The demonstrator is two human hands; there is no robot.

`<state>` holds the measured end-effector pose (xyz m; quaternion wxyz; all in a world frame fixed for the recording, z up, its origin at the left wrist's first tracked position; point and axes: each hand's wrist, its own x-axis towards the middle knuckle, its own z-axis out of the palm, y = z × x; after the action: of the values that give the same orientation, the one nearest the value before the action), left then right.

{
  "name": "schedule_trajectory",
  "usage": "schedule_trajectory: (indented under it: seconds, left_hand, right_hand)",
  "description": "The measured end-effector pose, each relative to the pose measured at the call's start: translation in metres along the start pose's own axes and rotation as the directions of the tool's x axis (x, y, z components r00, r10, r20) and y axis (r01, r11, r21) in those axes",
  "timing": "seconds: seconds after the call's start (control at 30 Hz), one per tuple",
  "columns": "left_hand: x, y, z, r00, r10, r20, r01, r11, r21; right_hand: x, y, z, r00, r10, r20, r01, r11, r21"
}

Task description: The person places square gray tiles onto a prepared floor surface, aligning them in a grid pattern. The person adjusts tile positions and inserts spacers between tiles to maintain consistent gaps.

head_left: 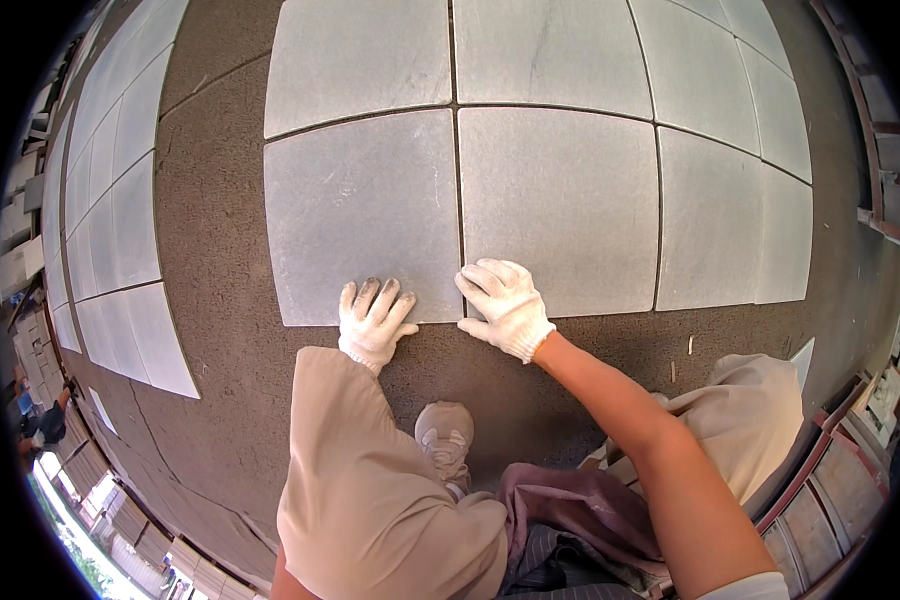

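Observation:
Grey square stone slabs lie flat in rows on the ground before me, with narrow gaps between them. My left hand, in a white knitted glove with darkened fingertips, rests with spread fingers on the near edge of the left front slab. At the gap between this slab and its right-hand neighbour is my right hand, gloved too. Its fingers lie over that neighbour's near left corner, slightly bent, with the thumb apart. Neither hand has a slab lifted; the palms are hidden.
Another block of slabs lies to the left across a strip of dark rough ground. My shoe stands just short of the front row. Framed racks line the right side. A person is at the far left.

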<state>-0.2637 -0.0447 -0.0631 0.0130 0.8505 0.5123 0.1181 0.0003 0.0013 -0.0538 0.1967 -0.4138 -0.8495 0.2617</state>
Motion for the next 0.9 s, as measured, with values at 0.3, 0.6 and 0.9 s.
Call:
schedule_trajectory:
  seconds: [0.3, 0.6, 0.9]
  left_hand:
    - [0.0017, -0.0021, 0.0001, 1.000, 0.018, -0.008, -0.018, 1.000, 0.006]
    - [0.0007, -0.0019, 0.0023, 1.000, 0.011, 0.004, -0.011, 1.000, -0.005]
    - [0.0040, -0.0059, 0.0020, 0.999, 0.042, -0.025, -0.042, 0.999, -0.001]
  right_hand:
    - [-0.0003, 0.0015, 0.0010, 1.000, 0.001, 0.009, -0.001, 1.000, 0.004]
    - [-0.0013, 0.0032, 0.0022, 1.000, 0.004, 0.017, -0.003, 1.000, -0.030]
    - [0.0004, 0.0038, 0.0026, 1.000, 0.000, 0.022, 0.001, 0.999, -0.033]
